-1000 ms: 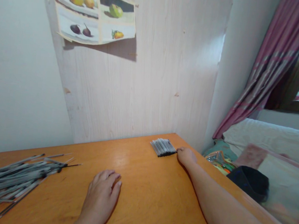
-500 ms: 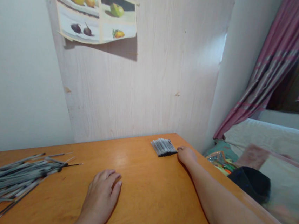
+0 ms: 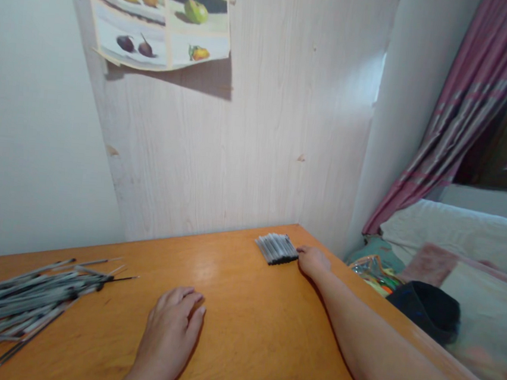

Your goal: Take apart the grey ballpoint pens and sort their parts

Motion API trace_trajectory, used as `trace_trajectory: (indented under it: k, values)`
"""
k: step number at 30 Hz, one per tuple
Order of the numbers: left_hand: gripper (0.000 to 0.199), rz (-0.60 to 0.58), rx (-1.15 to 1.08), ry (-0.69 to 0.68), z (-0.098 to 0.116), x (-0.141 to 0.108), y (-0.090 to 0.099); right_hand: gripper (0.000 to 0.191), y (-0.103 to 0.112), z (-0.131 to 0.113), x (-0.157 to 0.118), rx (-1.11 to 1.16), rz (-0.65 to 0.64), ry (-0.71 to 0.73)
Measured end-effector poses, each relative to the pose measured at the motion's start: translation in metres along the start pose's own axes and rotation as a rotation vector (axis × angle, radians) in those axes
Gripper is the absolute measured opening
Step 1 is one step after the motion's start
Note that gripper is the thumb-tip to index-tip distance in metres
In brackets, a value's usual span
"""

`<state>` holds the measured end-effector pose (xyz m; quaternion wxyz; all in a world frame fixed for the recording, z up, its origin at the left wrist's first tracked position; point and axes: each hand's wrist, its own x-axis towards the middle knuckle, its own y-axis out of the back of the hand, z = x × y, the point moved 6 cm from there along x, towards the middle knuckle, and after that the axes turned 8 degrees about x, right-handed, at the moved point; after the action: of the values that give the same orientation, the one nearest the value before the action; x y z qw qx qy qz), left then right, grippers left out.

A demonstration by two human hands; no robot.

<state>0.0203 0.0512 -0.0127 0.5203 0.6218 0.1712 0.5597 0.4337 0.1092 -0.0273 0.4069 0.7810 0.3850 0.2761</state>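
On the orange-brown wooden table (image 3: 240,332), my left hand (image 3: 171,325) lies palm down with its fingers loosely spread and nothing in them. My right hand (image 3: 313,260) reaches to the far right, its fingers curled together at the black-ended side of a neat row of clear pens (image 3: 276,249). The fingertips are at the row's right end; whether they pinch a pen there is hidden. To the left of my left hand lies a loose pile of grey and clear pens (image 3: 23,299), with thin dark tips poking out toward the middle.
Behind the table is a pale wall with a fruit picture (image 3: 162,20) taped on it. Beyond the right table edge sit a dark open container (image 3: 423,311) and a clear bag of colourful items (image 3: 375,273). A pink curtain (image 3: 449,113) hangs by the window.
My right hand has shifted slightly left, closer against the end of the pen row. My left hand rests as before. The view has tilted very slightly.
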Motion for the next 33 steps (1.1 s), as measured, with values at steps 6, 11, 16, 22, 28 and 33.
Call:
trace_trajectory:
  k: [6,11,16,22,28,33]
  values:
    - [0.03,0.002,-0.006,-0.004,0.0,0.0,0.0,0.04,-0.001,0.003,0.0,0.01,0.035,-0.017]
    - [0.028,0.002,-0.016,-0.006,0.003,0.0,0.003,0.042,0.002,0.005,-0.003,0.028,0.095,-0.019]
    - [0.027,-0.008,-0.015,0.002,0.006,0.0,0.003,0.044,0.012,-0.004,-0.014,0.051,0.194,0.018]
    - [0.026,-0.015,-0.02,0.02,0.008,-0.001,0.004,0.039,0.023,-0.031,-0.038,0.073,0.296,0.162]
    - [0.023,0.006,-0.046,0.032,0.012,-0.002,0.009,0.035,0.022,-0.067,-0.064,0.088,0.231,0.27]
    - [0.022,0.03,-0.076,0.052,0.013,-0.003,0.01,0.034,0.01,-0.104,-0.097,0.183,0.13,0.348]
